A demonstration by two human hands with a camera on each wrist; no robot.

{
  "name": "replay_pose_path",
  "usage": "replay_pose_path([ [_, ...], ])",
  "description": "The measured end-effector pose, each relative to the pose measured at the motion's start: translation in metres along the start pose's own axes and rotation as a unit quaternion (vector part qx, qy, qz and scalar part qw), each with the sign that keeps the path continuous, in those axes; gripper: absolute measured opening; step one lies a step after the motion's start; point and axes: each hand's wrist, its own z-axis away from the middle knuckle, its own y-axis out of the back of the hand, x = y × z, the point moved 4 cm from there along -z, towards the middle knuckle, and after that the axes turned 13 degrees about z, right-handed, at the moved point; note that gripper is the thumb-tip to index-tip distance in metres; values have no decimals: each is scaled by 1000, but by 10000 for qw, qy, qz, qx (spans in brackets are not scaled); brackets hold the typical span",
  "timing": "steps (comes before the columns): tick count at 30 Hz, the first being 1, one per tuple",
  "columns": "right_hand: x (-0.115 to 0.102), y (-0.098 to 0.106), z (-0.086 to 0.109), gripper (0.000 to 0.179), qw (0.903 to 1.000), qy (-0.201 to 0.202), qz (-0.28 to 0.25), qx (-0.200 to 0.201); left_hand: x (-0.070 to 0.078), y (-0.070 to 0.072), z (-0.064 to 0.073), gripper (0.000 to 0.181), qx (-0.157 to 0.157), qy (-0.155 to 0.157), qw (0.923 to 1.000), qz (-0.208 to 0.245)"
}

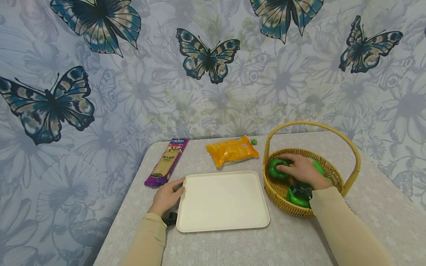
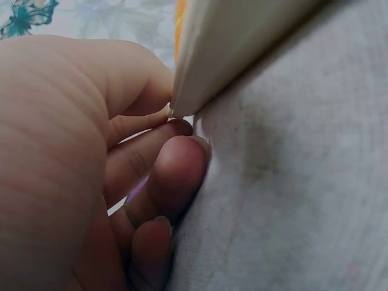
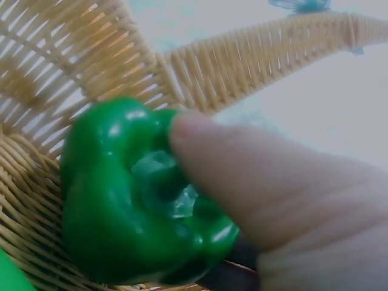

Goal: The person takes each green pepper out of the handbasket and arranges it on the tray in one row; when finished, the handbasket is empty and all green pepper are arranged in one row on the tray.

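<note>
In the head view my right hand point(image 1: 304, 170) reaches into a round wicker basket point(image 1: 281, 201) and grips a glossy green bell pepper point(image 1: 277, 169). The right wrist view shows the thumb pressed on this bell pepper point(image 3: 115, 200) near its stem hollow; most of the other fingers are hidden. More green produce point(image 1: 299, 199) lies under and beside the wrist, partly covered. My left hand point(image 1: 168, 195) holds the left edge of a cream rectangular tray point(image 1: 223, 201), which lies flat on the table. Up close, the thumb and curled fingertips meet at the tray's rim point(image 2: 191, 79).
A purple pasta packet point(image 1: 166, 162) lies at the table's left edge. An orange packet point(image 1: 233, 150) rests behind the tray, with a small green item point(image 1: 254, 142) beside it. The basket's tall handle point(image 1: 313, 123) arches over the right hand. A butterfly-patterned wall point(image 1: 206, 103) stands behind the table.
</note>
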Motion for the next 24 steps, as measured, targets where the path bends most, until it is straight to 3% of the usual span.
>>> replay_pose_path([
  [16, -3, -1, 0, 68, 9999, -113, 127, 16, -2, -1, -2, 47, 21, 13, 10000, -62],
  [24, -9, 5, 3, 73, 9971, 70, -701, 294, -3, -1, -3, 48, 26, 56, 10000, -49],
])
